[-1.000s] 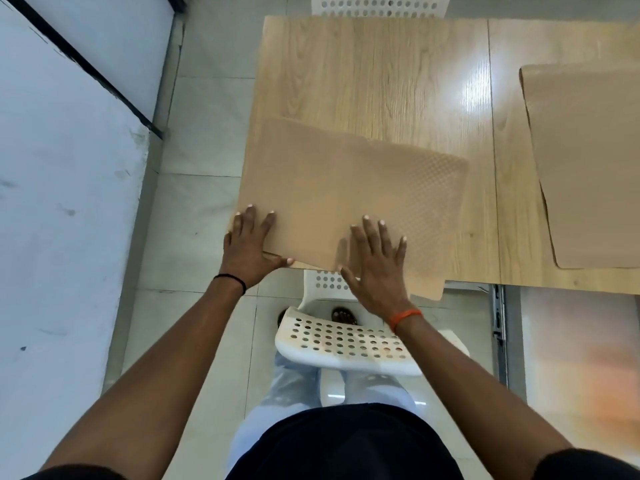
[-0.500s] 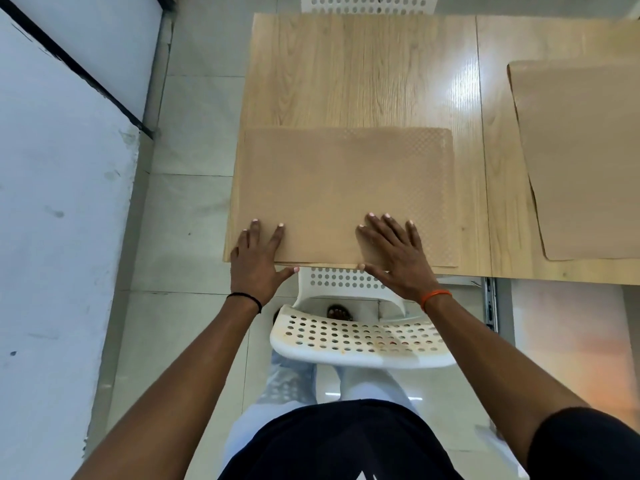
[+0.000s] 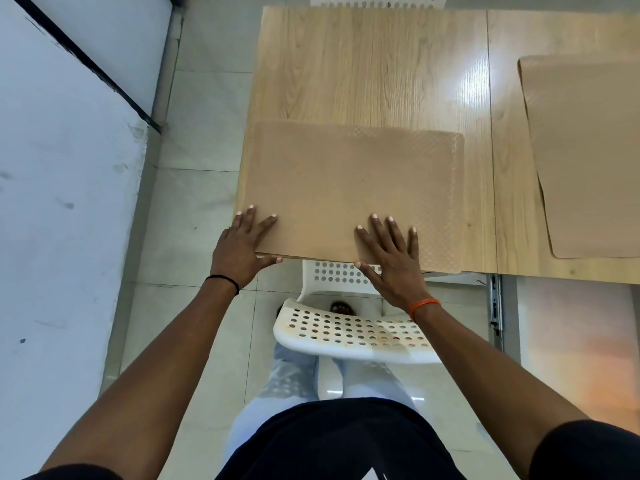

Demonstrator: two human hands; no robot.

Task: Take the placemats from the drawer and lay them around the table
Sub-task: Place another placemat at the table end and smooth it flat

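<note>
A tan placemat (image 3: 353,188) lies flat on the wooden table (image 3: 374,71), squared to the near left corner. My left hand (image 3: 242,247) presses on its near left corner with fingers spread, the thumb under the table edge. My right hand (image 3: 391,258) lies flat on its near edge, fingers spread. A second tan placemat (image 3: 585,154) lies on the table to the right, apart from both hands.
A white perforated chair (image 3: 353,334) stands tucked under the table's near edge, right in front of my legs. Another white chair (image 3: 374,0) shows at the far side. A white wall with a black frame (image 3: 69,168) runs along the left.
The placemat was skewed and overhanging the near edge; it has been turned and slid square with the table edge. Both hands shifted with it and now rest flat on it.
</note>
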